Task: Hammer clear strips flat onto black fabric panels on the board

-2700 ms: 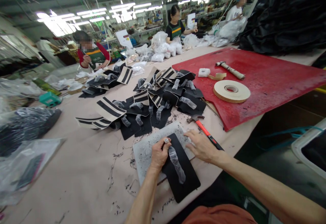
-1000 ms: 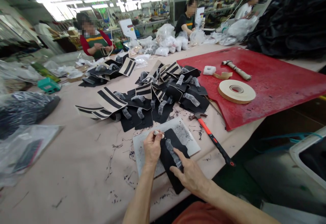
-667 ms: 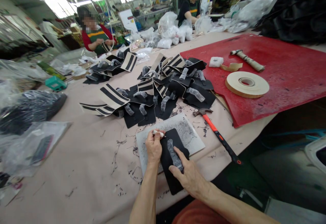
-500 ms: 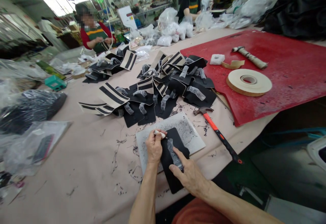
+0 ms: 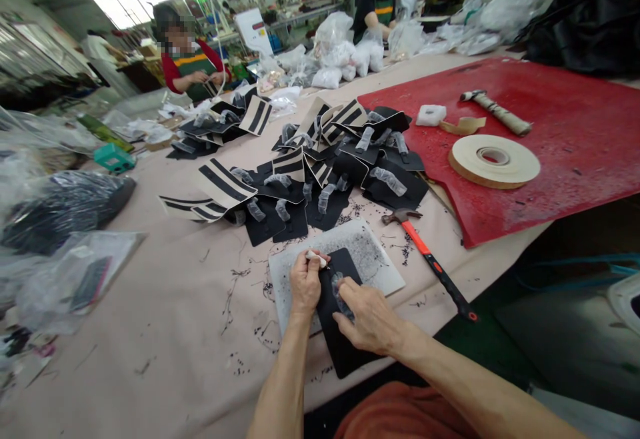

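Observation:
In front of me a black panel lies partly over a speckled pale board. On the panel is a handle wrapped in clear plastic. My left hand is closed around a small white tool whose thin tip points at the panel near the handle's far end. What exact kind of tool it is, I cannot make out. Bent over the wrapped handle, the fingers of my right hand grip it and cover part of it.
A claw hammer lies right of the board. Beyond it are piled black panels with wrapped handles. A red mat carries a tape roll and a wrapped tool. Plastic bags lie left; co-workers sit across the table.
My right hand's fingers, earlier stretched along the wrapped handle, are now curled around it. My left hand stays in nearly the same place with the white tool. The view has shifted slightly.

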Tool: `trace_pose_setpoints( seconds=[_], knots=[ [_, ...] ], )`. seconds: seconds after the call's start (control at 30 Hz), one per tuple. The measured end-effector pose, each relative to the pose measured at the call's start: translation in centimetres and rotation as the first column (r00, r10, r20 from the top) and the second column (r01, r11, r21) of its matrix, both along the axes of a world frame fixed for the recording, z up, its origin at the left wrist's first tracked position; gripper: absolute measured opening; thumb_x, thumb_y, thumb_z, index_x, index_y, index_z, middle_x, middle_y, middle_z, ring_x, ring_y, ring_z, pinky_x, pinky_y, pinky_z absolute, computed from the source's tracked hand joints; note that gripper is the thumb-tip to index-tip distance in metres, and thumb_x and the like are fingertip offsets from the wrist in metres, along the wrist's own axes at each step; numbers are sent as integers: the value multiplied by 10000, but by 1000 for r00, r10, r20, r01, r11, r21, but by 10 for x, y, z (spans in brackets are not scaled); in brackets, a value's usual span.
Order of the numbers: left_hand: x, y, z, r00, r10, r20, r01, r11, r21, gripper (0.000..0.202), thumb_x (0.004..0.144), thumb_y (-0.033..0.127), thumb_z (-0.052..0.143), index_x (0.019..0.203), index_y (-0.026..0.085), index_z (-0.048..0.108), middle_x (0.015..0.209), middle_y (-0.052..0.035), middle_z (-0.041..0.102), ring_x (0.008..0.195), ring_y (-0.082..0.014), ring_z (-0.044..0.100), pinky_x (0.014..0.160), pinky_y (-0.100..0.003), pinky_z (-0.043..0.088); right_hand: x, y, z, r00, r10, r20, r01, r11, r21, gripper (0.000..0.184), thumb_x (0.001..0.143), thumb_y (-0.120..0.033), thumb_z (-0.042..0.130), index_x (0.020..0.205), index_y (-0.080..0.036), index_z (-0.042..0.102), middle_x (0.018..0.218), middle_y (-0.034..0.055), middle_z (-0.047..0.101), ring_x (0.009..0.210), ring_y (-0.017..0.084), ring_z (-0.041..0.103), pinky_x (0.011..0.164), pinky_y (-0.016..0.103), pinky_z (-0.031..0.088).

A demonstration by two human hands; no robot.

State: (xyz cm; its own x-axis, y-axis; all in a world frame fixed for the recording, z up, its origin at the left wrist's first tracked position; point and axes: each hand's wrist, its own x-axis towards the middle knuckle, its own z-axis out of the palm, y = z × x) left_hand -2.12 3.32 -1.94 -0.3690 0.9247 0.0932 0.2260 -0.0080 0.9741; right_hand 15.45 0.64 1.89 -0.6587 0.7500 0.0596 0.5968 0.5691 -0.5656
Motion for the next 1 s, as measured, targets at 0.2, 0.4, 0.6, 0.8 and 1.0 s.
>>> trace_pose_setpoints(
  seconds=[0.2,0.4,0.6,0.8,1.0],
  knots=[
    [-1,-2,-3,999,-7,53,6,1000,20,278,977,455,519,994,202,632,916,-53,757,841,-195,710,819,-320,551,1,-3,-13,974,-58,-220,55,998,-19,123,875,-222,594,966,-205,513,981,59,571,879,213,558,772,336,462],
    [-2,-3,-4,998,-26,56,25,1000,12,268,971,452,538,996,207,644,919,-51,765,849,-195,710,826,-319,548,-1,-4,-13,958,-89,-272,77,995,-56,126,863,-210,609,941,-202,511,981,66,565,903,223,547,797,355,457],
    [-1,-3,1,999,-42,-30,42,999,3,241,969,420,521,974,213,645,914,-40,763,848,-195,703,834,-318,529,-1,-5,-15,956,-113,-272,95,992,-77,120,854,-219,613,931,-198,524,980,68,560,891,217,547,804,356,464],
    [1,-3,6,986,-72,-148,72,997,-8,172,946,355,529,957,228,645,889,-31,757,819,-194,694,791,-308,515,10,3,-4,930,-131,-345,81,985,-155,148,920,-323,597,1004,-213,544,982,46,583,831,188,563,785,331,476],
    [3,-3,5,983,-109,-145,110,994,2,173,897,336,580,991,230,680,885,-36,765,825,-207,697,802,-327,527,84,46,-9,841,-531,-104,541,826,158,232,944,-348,539,1077,-160,570,1067,163,599,1027,306,575,918,432,458]
  ],
)
